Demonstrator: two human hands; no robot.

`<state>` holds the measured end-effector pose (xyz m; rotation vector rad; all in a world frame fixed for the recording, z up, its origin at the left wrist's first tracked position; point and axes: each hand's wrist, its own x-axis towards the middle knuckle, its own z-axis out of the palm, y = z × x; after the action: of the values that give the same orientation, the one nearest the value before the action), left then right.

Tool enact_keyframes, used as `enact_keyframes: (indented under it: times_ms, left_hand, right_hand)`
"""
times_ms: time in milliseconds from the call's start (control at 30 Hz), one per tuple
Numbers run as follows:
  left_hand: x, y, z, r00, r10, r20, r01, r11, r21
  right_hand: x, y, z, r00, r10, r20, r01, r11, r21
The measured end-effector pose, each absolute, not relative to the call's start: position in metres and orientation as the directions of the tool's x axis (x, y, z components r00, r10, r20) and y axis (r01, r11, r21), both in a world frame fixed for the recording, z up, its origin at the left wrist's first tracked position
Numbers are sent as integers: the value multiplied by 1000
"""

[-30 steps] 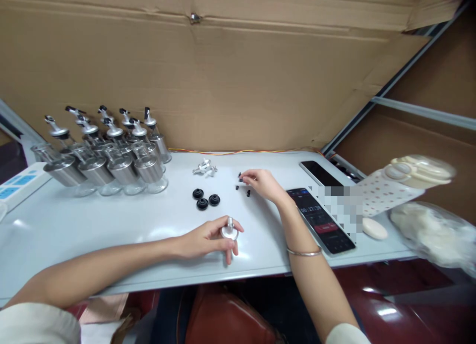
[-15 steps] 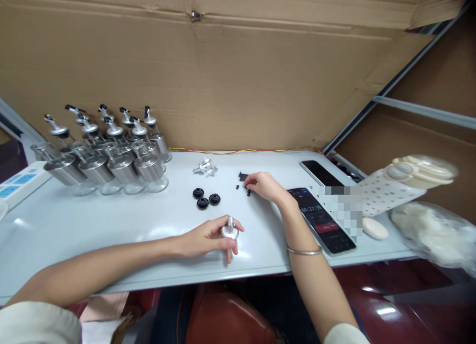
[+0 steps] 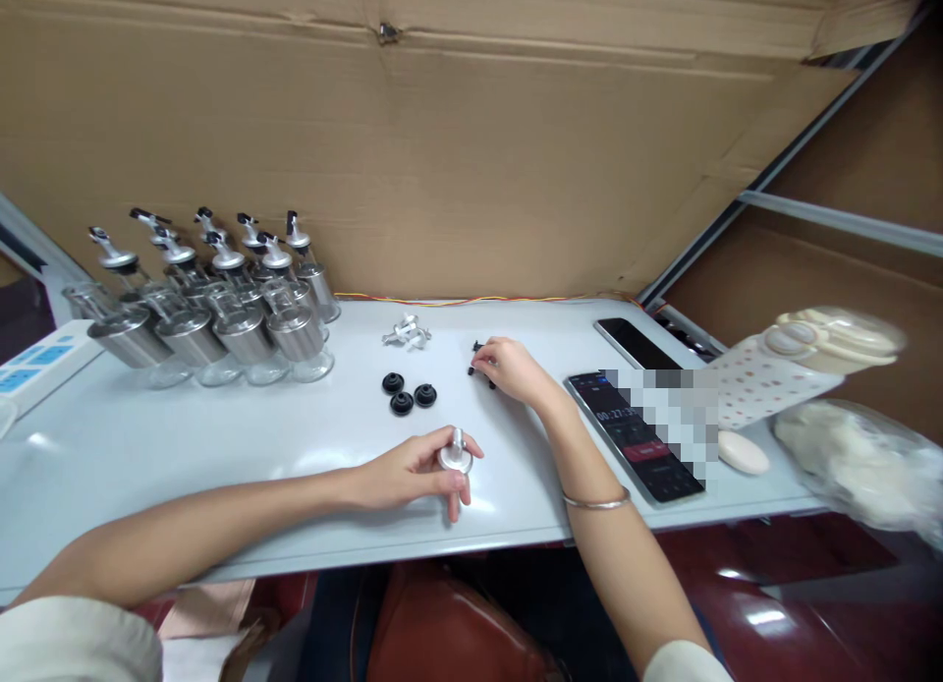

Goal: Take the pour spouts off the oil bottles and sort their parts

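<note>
Near the table's front edge, my left hand grips a silver pourer spout, its neck pointing up between thumb and fingers. My right hand is farther back, fingertips pinched together down among small black parts. Whether a part sits between those fingertips is hidden. To the left of the right hand lie three round black stoppers. Behind them is a small pile of silver spout pieces.
Several glass bottles with steel sleeves, some topped with pourers, crowd the back left beside a power strip. Two phones, one showing a timer, a dotted drinking bottle and a plastic bag lie right. Cardboard walls the back.
My right hand has shifted slightly left over the small black parts, covering more of them. The left hand keeps the silver spout in the same place.
</note>
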<state>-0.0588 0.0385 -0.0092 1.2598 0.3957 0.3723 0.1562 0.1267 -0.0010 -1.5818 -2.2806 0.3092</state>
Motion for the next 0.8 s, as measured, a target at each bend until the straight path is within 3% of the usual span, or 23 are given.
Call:
enact_keyframes:
  times_ms: [533,800]
  left_hand:
    - [-59,38,-8,871,481,-101,-30,257,966]
    - [-59,38,-7,868,485,-107,-16,242,970]
  right_hand:
    - [156,127,-3,-329,933,142,876,358,-322]
    - [159,126,0,-333,938,92,845,341,-412]
